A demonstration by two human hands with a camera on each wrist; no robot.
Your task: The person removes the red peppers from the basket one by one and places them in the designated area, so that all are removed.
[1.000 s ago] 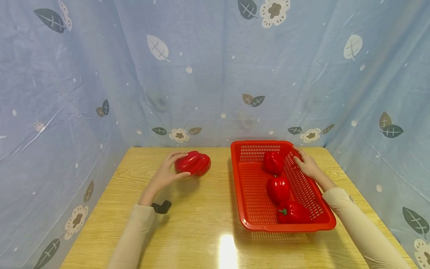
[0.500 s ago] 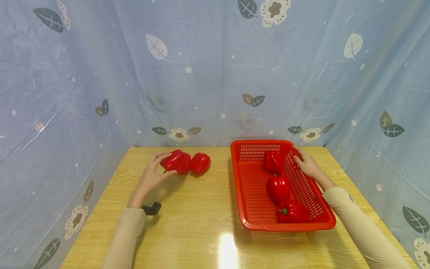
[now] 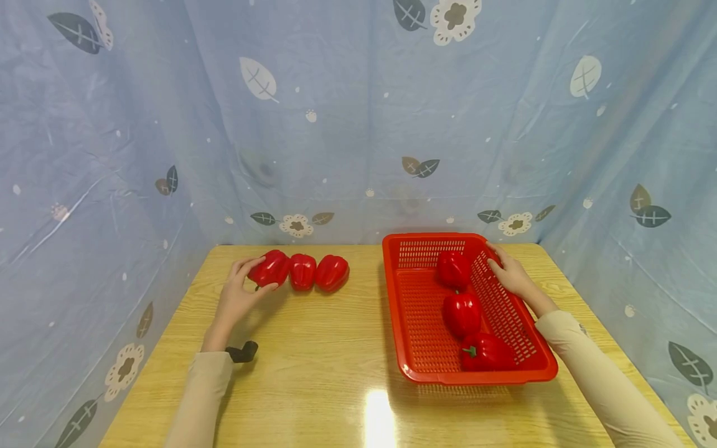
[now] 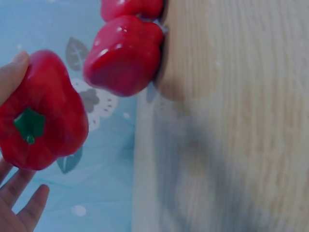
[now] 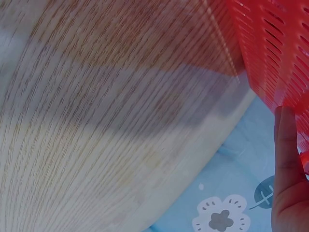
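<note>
Lobed red pepper (image 3: 272,269), pinched by left hand (image 3: 235,300), left of slotted red-plastic basket (image 3: 396,317); right hand (image 3: 512,277) grips basket; gentle, even pinch advisable.

- In the left wrist view, the left hand (image 3: 234,300) is cropped by the left edge, the farthest pepper (image 4: 133,7) by the top edge.
- The held pepper (image 4: 55,108) is partly covered by that hand in the head view.
- In the right wrist view, the right hand (image 3: 514,278) and the red basket (image 3: 476,378) are cropped by the right edge.
- A small red patch (image 5: 304,161) at that edge cannot be identified.
- The left sleeve (image 3: 201,398) and right sleeve (image 3: 610,379) are truncated by the head view's lower edge.
</note>
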